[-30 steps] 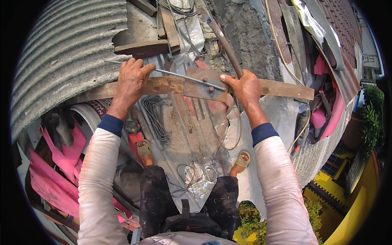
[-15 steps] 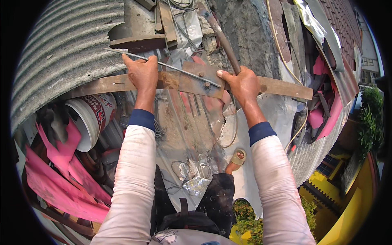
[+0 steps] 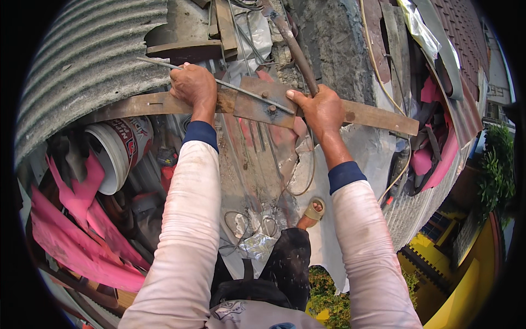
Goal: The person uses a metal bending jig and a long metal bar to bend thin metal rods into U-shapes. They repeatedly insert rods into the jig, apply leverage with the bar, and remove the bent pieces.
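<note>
My left hand point(image 3: 194, 90) is closed round a thin grey metal rod point(image 3: 241, 90), which slants down to the right. The rod's lower end lies over a rusty rectangular metal plate point(image 3: 249, 112), beside two bolt heads point(image 3: 272, 108). Under the plate runs a long, flat brown strip point(image 3: 381, 118), crossing from left to right. My right hand point(image 3: 324, 112) is closed about the near end of a rusty round bar point(image 3: 296, 49) that reaches away from me. Its thumb points to the plate's right edge. The palm hides the bar's near end.
Corrugated roofing point(image 3: 98, 71) curves along the left, above a tipped white bucket point(image 3: 112, 164) and pink sheeting point(image 3: 87, 247). A cable point(image 3: 372, 60) hangs at the right. My sandalled foot point(image 3: 313, 213) stands on grey sheet metal. Beyond the right edge, a yellow structure point(image 3: 466, 290) lies lower down.
My left hand has shifted slightly right, and its extended fingers have curled in round the rod. The right hand keeps its hold on the bar, moving only slightly.
</note>
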`<state>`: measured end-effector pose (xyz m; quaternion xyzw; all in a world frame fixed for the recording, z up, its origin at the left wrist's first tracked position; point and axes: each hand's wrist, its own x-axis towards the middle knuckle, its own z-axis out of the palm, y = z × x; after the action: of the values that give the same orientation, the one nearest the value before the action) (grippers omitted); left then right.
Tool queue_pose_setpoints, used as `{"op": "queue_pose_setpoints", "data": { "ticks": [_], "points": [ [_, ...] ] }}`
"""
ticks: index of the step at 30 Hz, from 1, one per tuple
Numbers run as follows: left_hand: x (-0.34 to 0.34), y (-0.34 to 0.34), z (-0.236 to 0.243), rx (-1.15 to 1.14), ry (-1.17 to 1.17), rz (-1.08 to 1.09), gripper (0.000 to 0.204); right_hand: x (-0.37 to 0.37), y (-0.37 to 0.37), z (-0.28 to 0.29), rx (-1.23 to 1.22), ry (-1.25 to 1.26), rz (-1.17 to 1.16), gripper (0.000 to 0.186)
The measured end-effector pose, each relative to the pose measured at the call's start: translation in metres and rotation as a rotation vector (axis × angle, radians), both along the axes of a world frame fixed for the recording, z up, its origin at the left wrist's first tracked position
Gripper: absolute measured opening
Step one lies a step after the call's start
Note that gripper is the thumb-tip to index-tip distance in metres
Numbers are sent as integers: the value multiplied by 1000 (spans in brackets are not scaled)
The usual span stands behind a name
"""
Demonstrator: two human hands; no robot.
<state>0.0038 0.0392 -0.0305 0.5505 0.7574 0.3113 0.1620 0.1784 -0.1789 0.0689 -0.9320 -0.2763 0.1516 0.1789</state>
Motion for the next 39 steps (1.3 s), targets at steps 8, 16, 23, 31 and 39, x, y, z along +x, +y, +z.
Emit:
{"op": "queue_pose_setpoints", "data": {
  "ticks": [8,16,23,31,39],
  "points": [
    [-7,1,-4,-40,72,-108,38,-3,2,7,22,53,-14,59],
    [4,1,8,-109,143,-73,42,4,-3,10,-5,94,34,65],
    [-1,-3,5,-46,123,-144,42,101,-83,59,118,148,38,80],
    [-4,-1,-5,-9,263,-195,35,192,-66,72,29,-197,573,50],
    [-1,-1,-2,-24,324,-141,38,233,29,49,-100,-327,1032,43]
  ]
}}
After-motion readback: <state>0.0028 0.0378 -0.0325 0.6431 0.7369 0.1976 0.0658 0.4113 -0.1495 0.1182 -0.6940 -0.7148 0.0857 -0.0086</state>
